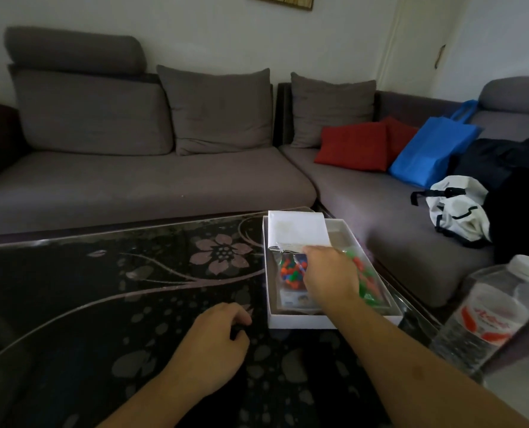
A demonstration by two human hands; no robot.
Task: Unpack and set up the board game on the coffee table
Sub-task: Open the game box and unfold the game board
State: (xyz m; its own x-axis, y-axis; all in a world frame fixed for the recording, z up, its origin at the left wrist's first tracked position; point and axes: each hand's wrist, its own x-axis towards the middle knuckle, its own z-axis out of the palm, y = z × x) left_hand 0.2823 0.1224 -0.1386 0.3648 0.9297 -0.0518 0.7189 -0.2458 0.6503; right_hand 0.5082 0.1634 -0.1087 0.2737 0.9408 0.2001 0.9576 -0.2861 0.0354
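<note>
An open white game box (300, 321) lies on the right side of the dark floral coffee table (133, 273). A folded white sheet (297, 228) lies across the box's far end. Clear bags of coloured game pieces (289, 271) lie inside, with green and orange pieces (369, 282) to the right. My right hand (329, 273) reaches into the box over the bags, its fingertips at the near edge of the white sheet; whether it grips anything is hidden. My left hand (218, 341) rests on the tabletop left of the box, fingers loosely curled, holding nothing.
A clear water bottle (491, 316) stands at the table's right edge. A grey corner sofa (139, 180) wraps behind the table, bearing red cushions (352, 146), a blue tote bag (430, 149), a white bag (457, 208) and dark bags (516, 168).
</note>
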